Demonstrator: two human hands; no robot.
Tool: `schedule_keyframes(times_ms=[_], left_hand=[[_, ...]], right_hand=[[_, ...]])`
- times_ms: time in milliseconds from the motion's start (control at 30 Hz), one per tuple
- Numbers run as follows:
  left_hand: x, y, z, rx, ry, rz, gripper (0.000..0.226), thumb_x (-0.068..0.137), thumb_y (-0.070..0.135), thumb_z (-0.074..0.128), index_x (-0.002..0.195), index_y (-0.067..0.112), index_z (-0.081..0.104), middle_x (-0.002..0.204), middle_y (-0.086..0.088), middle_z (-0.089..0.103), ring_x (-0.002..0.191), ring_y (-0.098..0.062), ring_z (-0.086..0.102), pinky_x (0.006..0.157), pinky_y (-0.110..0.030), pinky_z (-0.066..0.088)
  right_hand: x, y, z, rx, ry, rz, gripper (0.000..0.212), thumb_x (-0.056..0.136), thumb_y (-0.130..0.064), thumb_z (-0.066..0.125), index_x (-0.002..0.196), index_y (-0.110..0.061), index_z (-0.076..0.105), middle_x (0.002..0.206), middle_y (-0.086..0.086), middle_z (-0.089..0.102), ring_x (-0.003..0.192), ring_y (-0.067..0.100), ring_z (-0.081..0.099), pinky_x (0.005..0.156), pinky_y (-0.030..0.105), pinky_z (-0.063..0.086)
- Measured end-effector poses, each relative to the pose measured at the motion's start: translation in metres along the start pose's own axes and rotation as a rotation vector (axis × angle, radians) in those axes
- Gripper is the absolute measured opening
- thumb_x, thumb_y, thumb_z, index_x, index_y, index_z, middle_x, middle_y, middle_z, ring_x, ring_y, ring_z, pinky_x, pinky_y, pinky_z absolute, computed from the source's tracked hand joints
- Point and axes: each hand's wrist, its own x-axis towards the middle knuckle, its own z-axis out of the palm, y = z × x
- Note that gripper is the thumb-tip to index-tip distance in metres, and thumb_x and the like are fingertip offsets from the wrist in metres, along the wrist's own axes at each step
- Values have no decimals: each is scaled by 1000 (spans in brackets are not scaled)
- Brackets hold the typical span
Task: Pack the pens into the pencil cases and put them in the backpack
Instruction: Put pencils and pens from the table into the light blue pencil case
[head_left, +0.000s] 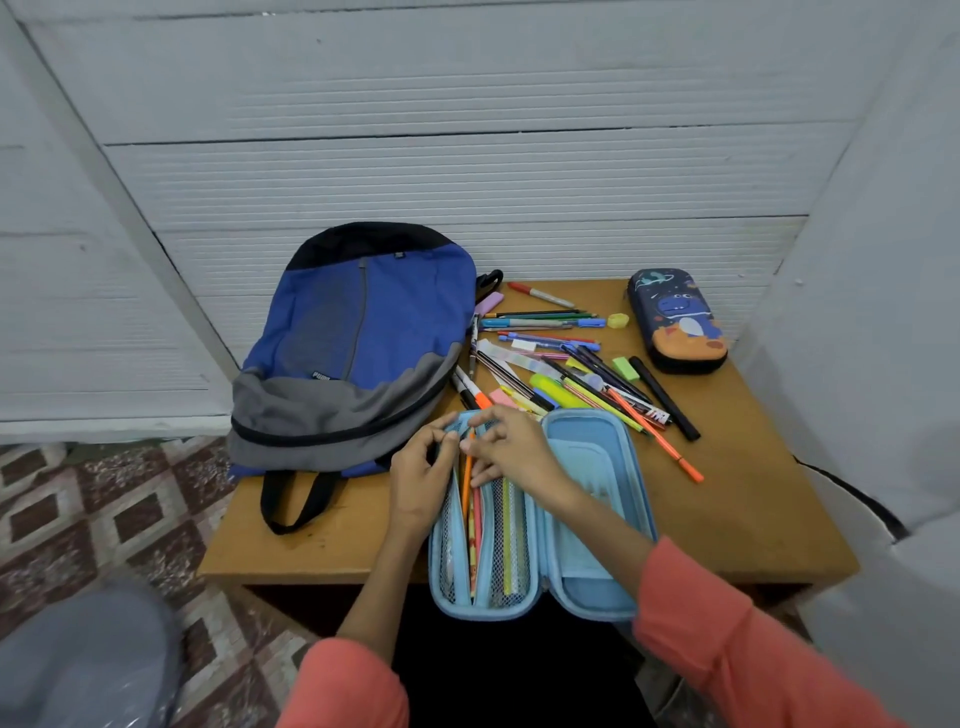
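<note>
Single head view, high, facing forward-down, near table (753, 519), wall behind.

My left hand (418, 478) and right hand (511, 449) pinch the open blue pencil case's (597, 462) far pocket rim on the desk (753, 499); orange pen (467, 470) inside, backpack (353, 338) alongside.
</note>
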Motion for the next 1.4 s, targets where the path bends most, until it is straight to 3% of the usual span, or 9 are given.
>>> schedule_keyframes(times_ms=[200,300,500,633,733,867,933,1133,1400], left_hand=[[-1,3,0,-18,0,14,21,96,9,57,77,14,64,121,4,67,114,-1,59,99,-24,45],[0,4,-1,-4,-7,30,25,96,10,57,74,21,61,122,4,66,114,-1,59,98,-19,44],[0,1,0,7,-11,40,18,95,10,58,80,15,66,119,8,66,113,-1,60,92,-14,45],[-1,1,-1,18,-20,48,16,95,11,59,80,15,65,119,11,66,110,4,60,90,-13,46],[-1,6,-1,13,-9,27,22,93,13,61,72,19,59,119,11,66,111,3,59,93,-19,46],[-2,5,-1,-15,-23,3,24,89,21,67,69,17,56,122,10,66,114,4,57,99,-32,46],[-2,4,-2,-40,-26,3,29,81,39,69,69,16,56,123,11,65,115,3,56,100,-31,44],[-3,4,-1,-66,-22,4,43,71,55,67,71,13,58,124,10,65,119,-2,56,105,-33,42],[-4,7,-4,-57,-29,-13,44,71,58,66,70,15,57,123,13,65,118,1,56,105,-34,43]], right_hand=[[-4,-5,4,-160,-22,25,41,87,8,61,126,0,56,69,3,60,72,27,71,69,38,61],[-7,-7,9,-252,-17,7,41,83,8,66,121,-3,58,67,0,51,57,15,64,63,30,60],[-10,-6,15,-379,37,-81,31,83,0,68,112,-7,59,68,5,65,49,12,61,67,34,58],[-12,-8,7,-344,37,-104,30,84,-3,69,111,-11,59,71,2,63,48,14,61,52,27,55],[-1,-12,-17,-331,167,-92,22,86,-4,65,107,-11,64,77,2,63,45,12,56,42,23,47],[26,-15,-69,-437,357,-72,22,86,1,56,102,-9,68,81,7,67,71,24,63,59,28,47],[39,-10,-88,-523,390,-30,24,84,2,53,99,-9,69,92,12,70,82,27,64,67,34,49],[57,-11,-86,-688,278,22,12,79,-10,74,85,-19,70,93,8,71,90,24,66,77,35,53],[62,-10,-62,-912,106,-62,8,81,-14,72,88,-17,72,82,-1,58,84,21,62,68,31,49]])
